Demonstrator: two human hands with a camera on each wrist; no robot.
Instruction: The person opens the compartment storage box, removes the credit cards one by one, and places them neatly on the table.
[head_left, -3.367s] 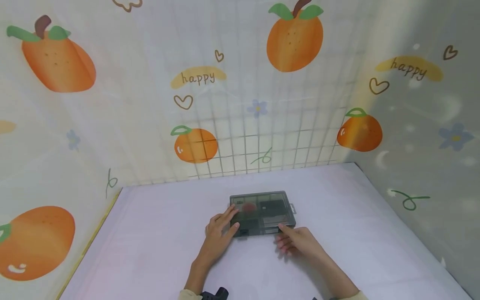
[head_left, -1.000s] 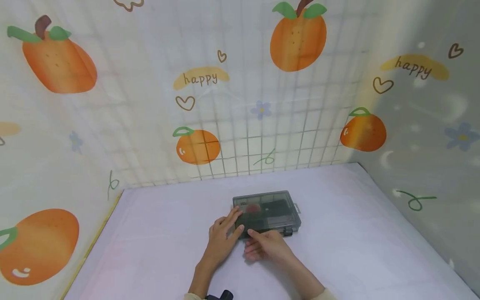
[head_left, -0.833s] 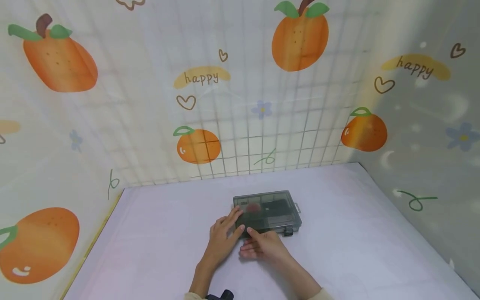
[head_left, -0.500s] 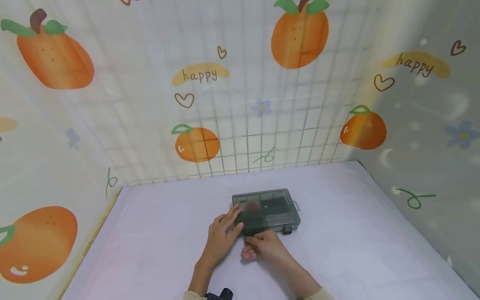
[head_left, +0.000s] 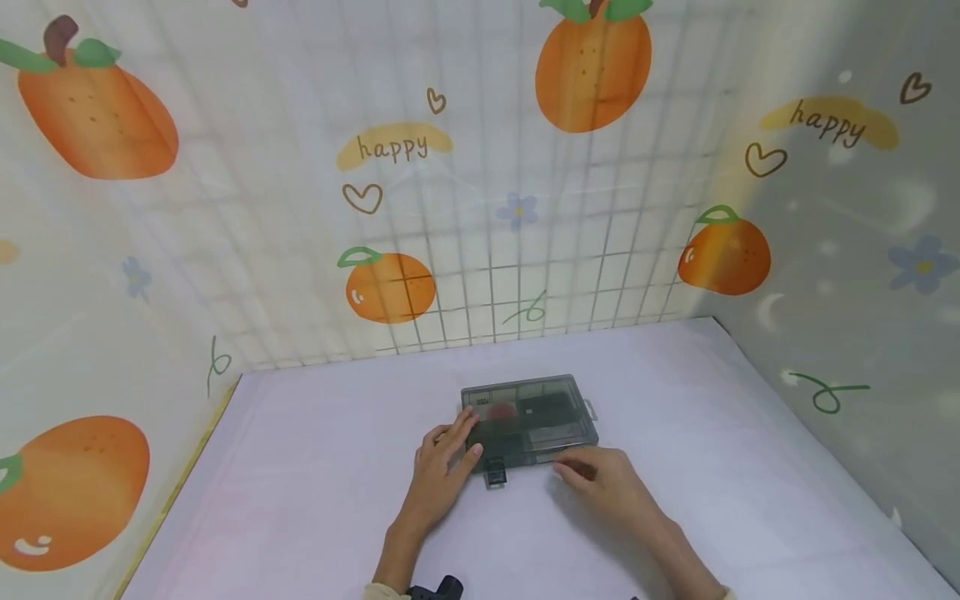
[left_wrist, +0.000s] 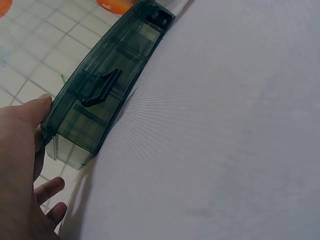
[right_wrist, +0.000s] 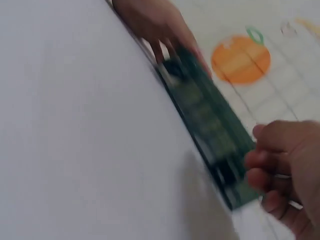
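On the box (head_left: 529,418), the left latch (head_left: 496,476) swung out, apparently freed; right hand (head_left: 609,482) shifted to box's right front, curled, nothing visibly held, left hand (head_left: 439,468) loose against box's left.

Cream sleeve cuffs (head_left: 382,592), rounded black wrist device (head_left: 448,587)

Bare tabletop (head_left: 660,383) is running from 10 round to 2 o'clock of the box (head_left: 555,407) — patterned curtain (head_left: 465,275) is walling off 12 behind it. Left hand (head_left: 441,467) is blocking 8, right hand (head_left: 615,487) blocking 4; latch (head_left: 496,474) is jutting out at 7 — gap is staying at 6.
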